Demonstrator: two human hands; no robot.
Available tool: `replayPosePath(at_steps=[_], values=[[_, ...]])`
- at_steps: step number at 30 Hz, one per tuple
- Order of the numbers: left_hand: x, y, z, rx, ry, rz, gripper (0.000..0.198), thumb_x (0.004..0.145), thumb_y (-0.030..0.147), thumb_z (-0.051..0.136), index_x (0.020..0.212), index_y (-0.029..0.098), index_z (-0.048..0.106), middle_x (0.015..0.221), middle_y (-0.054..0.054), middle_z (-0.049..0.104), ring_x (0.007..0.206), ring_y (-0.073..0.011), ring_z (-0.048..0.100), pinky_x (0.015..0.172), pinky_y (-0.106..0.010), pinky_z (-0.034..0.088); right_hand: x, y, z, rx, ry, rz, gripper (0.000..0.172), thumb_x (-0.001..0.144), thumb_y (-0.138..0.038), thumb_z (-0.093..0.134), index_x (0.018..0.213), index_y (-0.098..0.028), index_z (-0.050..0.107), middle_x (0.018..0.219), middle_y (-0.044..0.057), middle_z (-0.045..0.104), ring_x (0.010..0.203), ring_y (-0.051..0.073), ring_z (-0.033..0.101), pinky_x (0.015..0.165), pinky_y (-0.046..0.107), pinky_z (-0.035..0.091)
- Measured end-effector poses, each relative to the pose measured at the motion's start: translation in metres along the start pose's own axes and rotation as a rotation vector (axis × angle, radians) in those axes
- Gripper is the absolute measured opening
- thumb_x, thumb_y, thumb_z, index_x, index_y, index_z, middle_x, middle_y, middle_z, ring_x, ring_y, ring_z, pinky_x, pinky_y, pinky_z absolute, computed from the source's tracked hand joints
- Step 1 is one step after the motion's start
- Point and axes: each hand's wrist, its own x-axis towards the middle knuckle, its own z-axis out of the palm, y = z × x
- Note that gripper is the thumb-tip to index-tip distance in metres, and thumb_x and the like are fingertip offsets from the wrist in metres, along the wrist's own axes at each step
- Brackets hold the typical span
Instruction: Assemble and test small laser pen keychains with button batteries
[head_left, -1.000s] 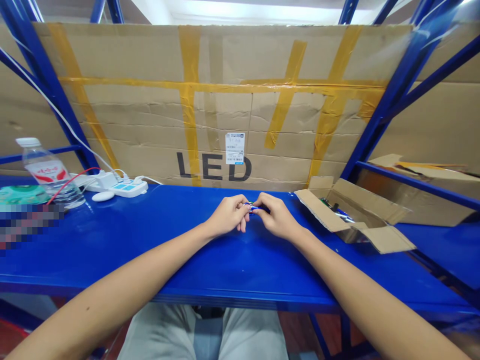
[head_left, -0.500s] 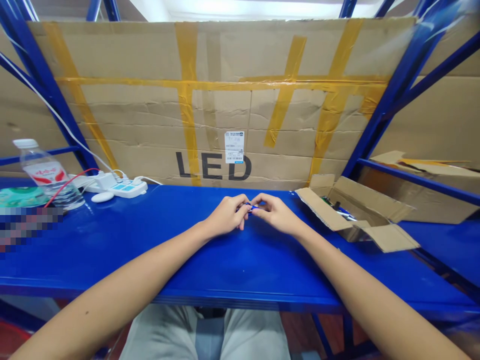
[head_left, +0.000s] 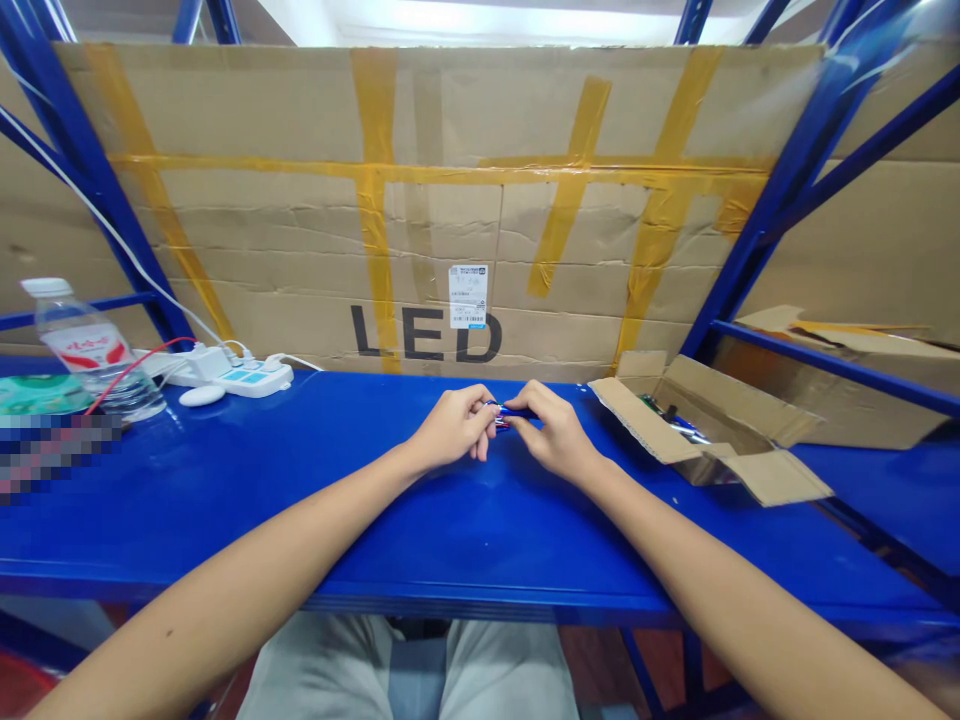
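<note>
Both my hands meet over the middle of the blue shelf (head_left: 300, 500). My left hand (head_left: 453, 428) and my right hand (head_left: 550, 432) each pinch one end of a small blue and red object (head_left: 502, 415), which looks like a pen or a small tool. Fingers of both hands are curled closed round it, so most of it is hidden. The hands rest just above the shelf surface, in front of the cardboard sheet marked LED (head_left: 427, 335).
An open cardboard box (head_left: 705, 425) with small dark and green items lies to the right. At the left stand a water bottle (head_left: 86, 345), a white power strip (head_left: 244, 377) with cables, and a green packet (head_left: 37, 393). Blue rack posts (head_left: 780, 190) frame both sides.
My fingers have shifted slightly on the small object and the hands have drawn a little closer together. Nothing else has moved.
</note>
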Motion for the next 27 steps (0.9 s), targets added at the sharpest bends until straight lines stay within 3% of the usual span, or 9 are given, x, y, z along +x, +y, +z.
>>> replayPosePath(at_steps=[4,9,13,16,18,22,27], values=[[-0.0006,0.002,0.0,-0.008,-0.007,0.013,0.017,0.092,0.03,0.048,0.081,0.016,0.049,0.057,0.003,0.059,0.038,-0.0094,0.057,0.038,-0.018,0.043,-0.002,-0.0013,0.0,-0.035,-0.055,-0.008,0.011,0.093,-0.019,0.048,0.089,-0.02,0.059,0.08,0.006,0.056,0.075,0.019,0.055,0.069,0.033,0.044],[-0.0022,0.0042,-0.0004,0.041,-0.061,0.007,0.016,0.092,0.026,0.047,0.08,0.016,0.049,0.055,0.004,0.058,0.038,-0.0091,0.057,0.039,-0.018,0.044,-0.0005,-0.0045,-0.0002,-0.011,-0.132,0.087,0.017,0.094,-0.018,0.044,0.081,-0.02,0.056,0.079,0.006,0.062,0.072,0.018,0.056,0.068,0.032,0.043],[-0.0024,0.0022,0.0029,0.033,-0.023,-0.006,0.017,0.091,0.027,0.047,0.077,0.016,0.048,0.054,0.004,0.057,0.036,-0.0085,0.056,0.037,-0.017,0.042,0.0015,-0.0059,-0.0014,-0.009,-0.167,0.139,0.02,0.094,-0.018,0.042,0.079,-0.019,0.054,0.079,0.006,0.061,0.073,0.018,0.056,0.068,0.031,0.043],[-0.002,0.0008,0.0045,-0.004,0.0,-0.034,0.016,0.091,0.027,0.048,0.079,0.016,0.048,0.057,0.004,0.058,0.036,-0.0094,0.056,0.036,-0.018,0.042,0.0014,-0.0051,-0.002,-0.002,-0.169,0.149,0.001,0.088,-0.02,0.052,0.087,-0.02,0.052,0.085,0.005,0.058,0.076,0.017,0.054,0.069,0.031,0.043],[-0.0018,0.0007,0.0043,-0.015,-0.018,-0.051,0.017,0.091,0.027,0.048,0.078,0.016,0.048,0.057,0.004,0.058,0.037,-0.0097,0.057,0.036,-0.018,0.043,0.0008,-0.0031,-0.0019,-0.003,-0.155,0.152,0.013,0.081,-0.014,0.054,0.091,-0.02,0.047,0.086,0.004,0.054,0.076,0.017,0.051,0.067,0.03,0.042],[-0.0017,0.0015,0.0032,-0.033,-0.012,-0.05,0.018,0.091,0.028,0.049,0.077,0.016,0.048,0.056,0.004,0.057,0.037,-0.0093,0.056,0.037,-0.018,0.043,0.0007,0.0004,-0.0014,-0.01,-0.137,0.098,0.02,0.075,-0.004,0.048,0.085,-0.02,0.043,0.084,0.003,0.049,0.074,0.016,0.047,0.065,0.029,0.04],[-0.0006,0.0008,0.0034,-0.082,-0.009,-0.069,0.017,0.091,0.027,0.049,0.079,0.016,0.048,0.057,0.003,0.058,0.036,-0.0094,0.056,0.037,-0.019,0.044,0.001,0.0012,-0.003,-0.023,-0.104,-0.004,0.012,0.083,-0.008,0.05,0.083,-0.02,0.046,0.082,0.003,0.049,0.073,0.016,0.048,0.066,0.03,0.04]])
